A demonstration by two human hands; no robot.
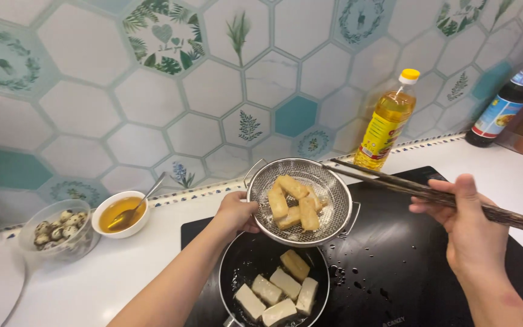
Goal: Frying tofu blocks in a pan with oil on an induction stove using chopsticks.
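Head view, at the stove: my left hand (235, 213) has its grip clenched on the rim handle of a round metal mesh strainer (301, 201), holding it tilted just above a dark frying pan (273, 281) on the black cooktop (394, 266). Several golden fried tofu pieces (292, 203) lie in the strainer's mesh. Below, in the pan, paler tofu blocks (276, 293) sit side by side in oil, one of them browner than the rest. My right hand (467, 227) is grasping a pair of dark wooden chopsticks (419, 191), their tips reaching over the strainer's far rim without touching the tofu. Oil droplets speckle the cooktop to the right of the pan. On the white desk to the left stands a small white bowl (120, 213) of amber liquid with a metal spoon (137, 206) resting in it, and just beside it a clear container of speckled quail eggs (60, 227). Against the hexagon-tiled wall (213, 91) behind the strainer stands a yellow-capped bottle of cooking oil (388, 121); a dark sauce bottle (509, 100) with a blue cap stands well apart at the far right.
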